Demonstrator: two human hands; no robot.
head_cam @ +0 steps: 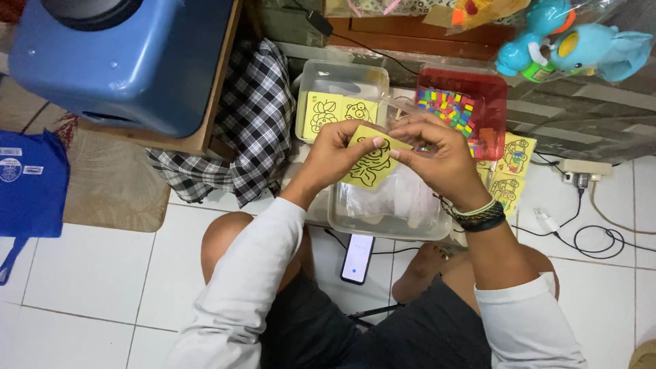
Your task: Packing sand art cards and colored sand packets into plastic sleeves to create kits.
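your left hand (333, 152) and right hand (437, 152) meet in front of you, fingers pinched together, both forearms angled inward, elbows bent.

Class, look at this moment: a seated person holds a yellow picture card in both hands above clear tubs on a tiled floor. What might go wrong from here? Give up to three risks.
1. The yellow card is pinched only at its edges by the left hand and right hand; it could bend or slip into the clear tub below.
2. The phone lies on the floor by the knees and might be knocked or knelt on.
3. The cable looped nearby could snag a foot.
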